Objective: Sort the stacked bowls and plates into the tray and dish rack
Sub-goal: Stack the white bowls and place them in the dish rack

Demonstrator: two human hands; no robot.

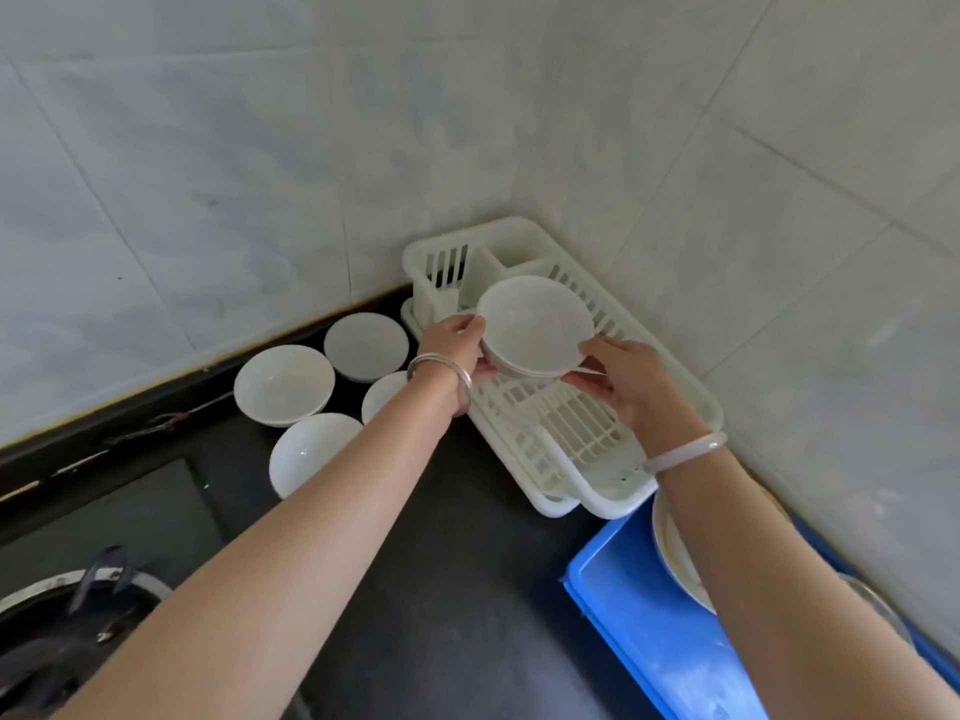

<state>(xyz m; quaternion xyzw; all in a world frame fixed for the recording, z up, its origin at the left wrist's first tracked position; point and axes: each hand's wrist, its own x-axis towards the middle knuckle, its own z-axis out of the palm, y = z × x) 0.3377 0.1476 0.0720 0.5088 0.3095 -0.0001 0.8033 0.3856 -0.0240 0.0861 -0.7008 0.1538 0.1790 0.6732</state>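
In the head view, both hands hold a small stack of white bowls (535, 324) above the white plastic dish rack (670, 366) that sits in the tiled corner of the dark counter. The left hand (457, 345) pinches the stack at its left rim, thumb on top and fingers curled beneath. The right hand (628, 376) grips the right side the same way, thumb near the rim and fingers under the base. The stack looks like two or three nested bowls, tilted slightly toward the camera; the exact count is hard to tell.

Four more white bowls (283, 384) stand loose on the counter to the left of the rack, close together. A blue tray (639, 615) lies near the lower right, with at least one white plate (675, 558) in it, partly hidden by the right forearm.

To do this step well, I would keep both thumbs clamped on the rims so the nested bowls do not slide against each other, and level the stack before lowering. The rack's ribbed floor looks uneven, so the base should settle flat between ribs, away from the cutlery compartment (441, 272) at the far end. Letting go with one hand only once the weight rests fully seems safest, since glazed bowls are probably slippery and chip easily.
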